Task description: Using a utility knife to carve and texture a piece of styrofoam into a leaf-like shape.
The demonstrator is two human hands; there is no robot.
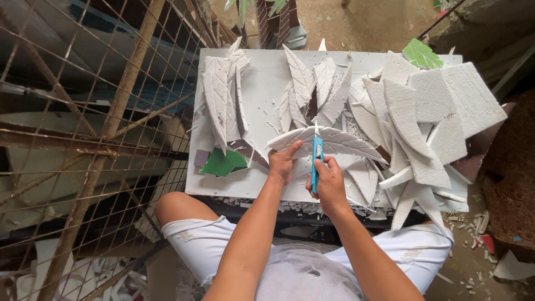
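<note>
White foam leaf (329,140), long and veined, lying across the front middle of the white tabletop (262,95), tip pointing right. Left hand (284,161) clamped on the leaf's near-left edge, thumb on top, pinning it flat. Right hand (330,181) wrapped around a blue utility knife (317,159), blade end touching the leaf near its midrib. Finished foam leaves (220,97) stacked at left; a second cluster (315,83) at rear centre. Rough foam offcuts (434,111) heaped at right, overhanging the edge. Green leaf piece (224,163) at front left, another green one (422,54) at rear right. Foam crumbs (290,206) strewn along the near edge. Rusted wire mesh (83,139) standing at left. Handling note, as judgement: blade best kept shallow and drawn steadily along the vein line; holding fingers kept behind and to the side of the cutting path; leaf pressed flat so brittle foam does not snap or tear.
</note>
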